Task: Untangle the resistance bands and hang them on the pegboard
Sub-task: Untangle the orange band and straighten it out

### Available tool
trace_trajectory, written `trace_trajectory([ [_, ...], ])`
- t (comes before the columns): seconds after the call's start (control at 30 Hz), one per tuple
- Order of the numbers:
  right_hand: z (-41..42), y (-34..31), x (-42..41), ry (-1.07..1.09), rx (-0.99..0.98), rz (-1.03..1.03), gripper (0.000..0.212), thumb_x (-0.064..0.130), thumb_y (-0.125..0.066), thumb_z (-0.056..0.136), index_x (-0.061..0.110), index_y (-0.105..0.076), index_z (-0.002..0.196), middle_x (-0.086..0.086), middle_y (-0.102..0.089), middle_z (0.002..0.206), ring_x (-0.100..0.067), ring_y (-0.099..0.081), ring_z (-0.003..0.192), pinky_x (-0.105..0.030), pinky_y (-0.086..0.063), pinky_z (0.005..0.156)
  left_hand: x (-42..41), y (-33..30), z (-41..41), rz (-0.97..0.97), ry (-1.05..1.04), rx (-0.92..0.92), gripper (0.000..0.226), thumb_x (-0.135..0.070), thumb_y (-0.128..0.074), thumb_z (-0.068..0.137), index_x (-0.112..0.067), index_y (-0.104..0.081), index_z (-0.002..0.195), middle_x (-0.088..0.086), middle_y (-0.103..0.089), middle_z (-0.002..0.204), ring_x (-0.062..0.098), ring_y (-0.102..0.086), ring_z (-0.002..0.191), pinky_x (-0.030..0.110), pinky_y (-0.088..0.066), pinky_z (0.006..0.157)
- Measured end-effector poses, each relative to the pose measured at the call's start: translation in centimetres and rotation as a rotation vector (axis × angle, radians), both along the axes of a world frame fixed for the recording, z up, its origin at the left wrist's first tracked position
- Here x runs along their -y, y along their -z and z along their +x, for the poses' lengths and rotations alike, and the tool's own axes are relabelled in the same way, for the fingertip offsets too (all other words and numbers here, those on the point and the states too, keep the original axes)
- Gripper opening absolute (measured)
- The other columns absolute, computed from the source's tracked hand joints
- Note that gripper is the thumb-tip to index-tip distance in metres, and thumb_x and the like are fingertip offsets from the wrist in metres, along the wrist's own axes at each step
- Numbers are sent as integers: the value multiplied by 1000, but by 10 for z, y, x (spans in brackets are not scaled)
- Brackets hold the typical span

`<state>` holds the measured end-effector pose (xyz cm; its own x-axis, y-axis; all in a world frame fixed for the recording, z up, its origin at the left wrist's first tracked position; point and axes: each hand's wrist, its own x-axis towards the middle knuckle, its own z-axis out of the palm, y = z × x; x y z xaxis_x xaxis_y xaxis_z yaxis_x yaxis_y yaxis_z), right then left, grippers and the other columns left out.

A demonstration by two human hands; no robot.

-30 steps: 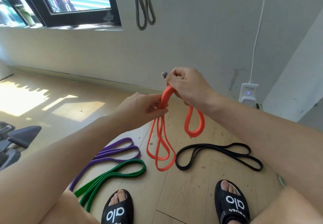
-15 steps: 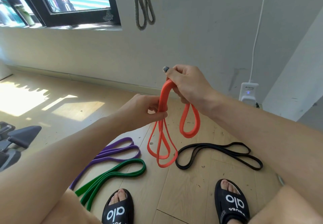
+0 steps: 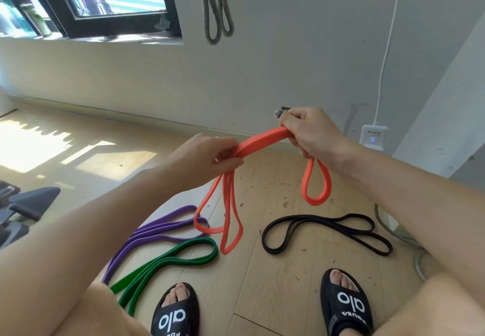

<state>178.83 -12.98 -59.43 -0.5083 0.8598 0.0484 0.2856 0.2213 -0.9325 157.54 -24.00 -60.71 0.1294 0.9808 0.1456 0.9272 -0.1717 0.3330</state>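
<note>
Wooden floor (image 3: 288,283) | both hands, left hand (image 3: 207,157) and right hand (image 3: 309,132), grip orange band (image 3: 262,143) stretched between fingers, loops dangling | purple band (image 3: 157,233), green band (image 3: 170,259), black band (image 3: 328,233) below

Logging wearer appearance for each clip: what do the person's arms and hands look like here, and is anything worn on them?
Both forearms are bare, with no sleeves in view. The left hand and the right hand wear no gloves, and no rings, watch or bracelet show at the wrists. The one marking is a greyish painted nail on the right hand's thumb. No cables or straps are attached to either arm.
</note>
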Motion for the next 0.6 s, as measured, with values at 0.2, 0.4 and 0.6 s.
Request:
trace_trajectory([
  [0.2, -1, 1, 1, -83, 37, 24, 43, 40, -52, 106, 15, -47, 72, 7, -37, 48, -14, -25, 41, -23, -23, 40, 1, 1, -2, -80, 23, -18, 8, -30, -65, 97, -23, -67, 102, -9, -71, 91, 9, -70, 86, 34, -59, 90],
  [0.4, 10, 16, -8, -96, 171, 74, 43, 39, -55, 105, 8, -51, 75, 1, -43, 49, -15, -33, 39, -25, -29, 41, 3, -3, -5, -113, -44, 191, 7, -26, -61, 99, -25, -60, 106, -9, -73, 95, 7, -73, 85, 22, -59, 79],
  [0.6, 10, 27, -14, -105, 309, 148, 50, 43, -51, 105, 8, -53, 69, -3, -46, 53, -11, -36, 38, -20, -34, 40, 2, -6, -5, -141, -6, 222, 9, -27, -63, 97, -22, -64, 104, -11, -74, 92, 1, -74, 83, 21, -60, 80],
])
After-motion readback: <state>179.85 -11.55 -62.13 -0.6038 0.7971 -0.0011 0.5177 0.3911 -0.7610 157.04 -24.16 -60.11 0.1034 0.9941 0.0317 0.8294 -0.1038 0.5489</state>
